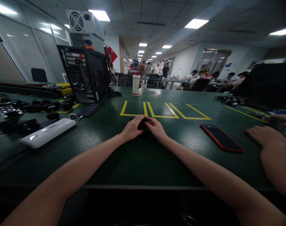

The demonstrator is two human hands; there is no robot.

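Both my arms stretch forward over the green table (pixel 133 163). My left hand (pixel 134 126) is closed around a small black object (pixel 141 125), whose kind I cannot make out. From the other side, the fingers of my right hand (pixel 156 128) pinch the same object, covering much of it. Just beyond my hands, yellow tape outlines (pixel 163 117) mark the tabletop. To the right of my hands lies a phone (pixel 221 137) with an orange-red edge, its screen dark.
An open black computer case (pixel 88 73) with power supplies (pixel 85 23) stacked on it stands back left. A white power bank (pixel 48 132) and black cabled parts (pixel 34 106) lie left. A white cup (pixel 136 85) stands behind. Another person's hands (pixel 266 135) work at right.
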